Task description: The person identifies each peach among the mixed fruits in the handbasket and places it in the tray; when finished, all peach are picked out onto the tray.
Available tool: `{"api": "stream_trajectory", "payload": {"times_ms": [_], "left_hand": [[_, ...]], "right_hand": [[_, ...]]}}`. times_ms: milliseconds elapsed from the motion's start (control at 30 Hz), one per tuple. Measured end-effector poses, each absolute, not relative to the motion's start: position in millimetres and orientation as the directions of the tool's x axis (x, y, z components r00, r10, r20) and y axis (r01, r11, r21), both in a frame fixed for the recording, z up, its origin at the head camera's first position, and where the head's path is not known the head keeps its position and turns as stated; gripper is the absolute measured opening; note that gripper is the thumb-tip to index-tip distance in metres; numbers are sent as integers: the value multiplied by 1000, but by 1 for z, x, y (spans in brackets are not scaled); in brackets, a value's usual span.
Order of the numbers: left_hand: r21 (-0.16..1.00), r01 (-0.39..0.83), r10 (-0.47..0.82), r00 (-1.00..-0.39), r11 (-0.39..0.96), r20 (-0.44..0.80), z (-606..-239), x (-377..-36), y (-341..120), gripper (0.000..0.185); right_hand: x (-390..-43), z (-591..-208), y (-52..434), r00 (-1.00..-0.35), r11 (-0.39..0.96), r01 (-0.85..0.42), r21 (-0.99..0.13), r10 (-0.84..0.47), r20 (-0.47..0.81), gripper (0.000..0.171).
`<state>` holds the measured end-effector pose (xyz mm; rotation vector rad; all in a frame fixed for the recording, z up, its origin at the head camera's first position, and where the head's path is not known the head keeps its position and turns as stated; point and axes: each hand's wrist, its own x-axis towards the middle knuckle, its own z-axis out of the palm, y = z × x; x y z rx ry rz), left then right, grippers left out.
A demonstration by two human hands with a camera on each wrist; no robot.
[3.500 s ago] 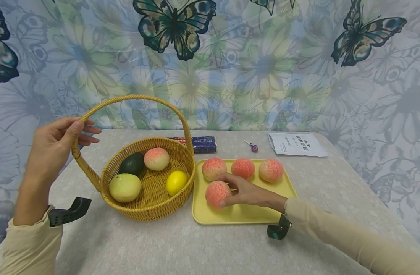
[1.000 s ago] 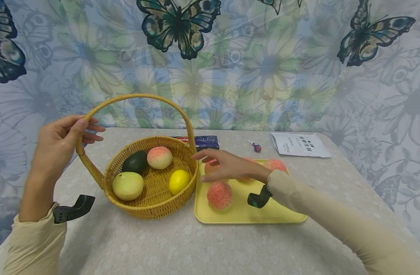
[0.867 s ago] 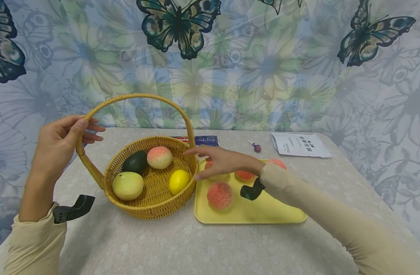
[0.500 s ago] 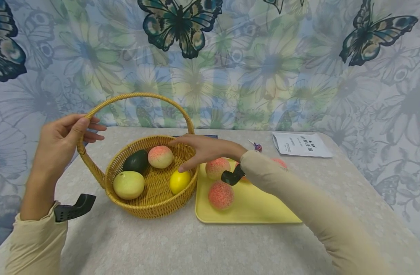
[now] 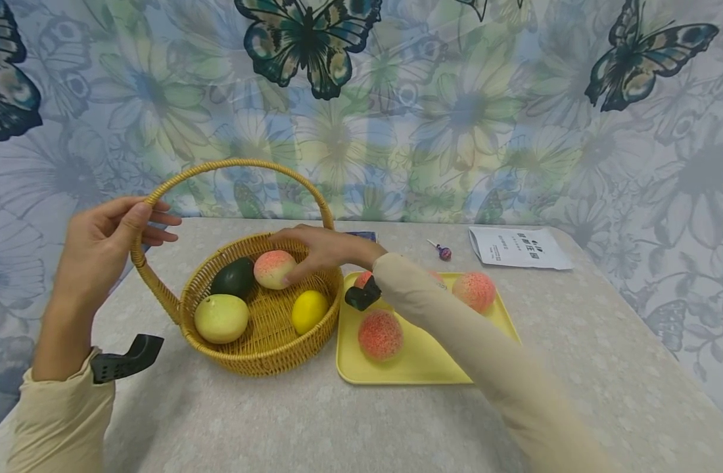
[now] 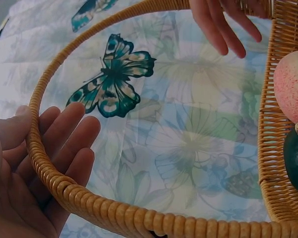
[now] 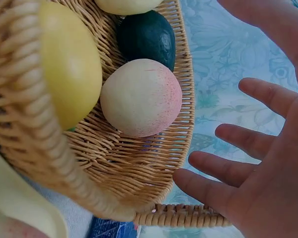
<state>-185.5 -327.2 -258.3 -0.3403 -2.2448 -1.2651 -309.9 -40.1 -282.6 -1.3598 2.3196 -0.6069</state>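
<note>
My left hand (image 5: 104, 246) pinches the left side of the wicker basket's handle (image 5: 237, 163) between thumb and forefinger, the other fingers extended. The wicker basket (image 5: 249, 366) holds a pale peach with a red blush (image 5: 275, 269), a dark green avocado-like fruit (image 5: 234, 278), a pale yellow-green round fruit (image 5: 221, 318) and a lemon (image 5: 310, 312). Over the basket's back right rim is my right hand (image 5: 323, 249), thumb and fingers spread close to the peach. In the right wrist view, a gap separates these fingers (image 7: 228, 168) from the peach (image 7: 141, 98).
A yellow tray (image 5: 429, 364) stands right of the basket with several peaches, one in front (image 5: 380, 335), others partly behind the right sleeve. Farther back are a blue package (image 5: 361, 235), a lollipop (image 5: 443, 252) and a white pouch (image 5: 520, 248). A butterfly-patterned cloth hangs behind the table.
My right hand has let go of the front peach on the tray and moved left over the basket to the peach there. My left hand keeps its place on the handle.
</note>
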Motion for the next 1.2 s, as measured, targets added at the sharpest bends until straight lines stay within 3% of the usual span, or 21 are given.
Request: {"api": "stream_trajectory", "payload": {"times_ms": [400,800,1200], "left_hand": [[711,463,-38,-824,528,565,-257,-188,-329,31],[714,462,-36,-827,527,561,-256,-191,-328,31],[707,466,-41,-820,532,571,-258,-184,-326,30]], "right_hand": [[-319,-284,-63,-525,513,-687,-516,-840,-136,74],[-327,-290,-75,-593,546,-564,-619,-790,-156,73],[-328,-307,-80,-610,572,-640,-513,-784,-113,69]]}}
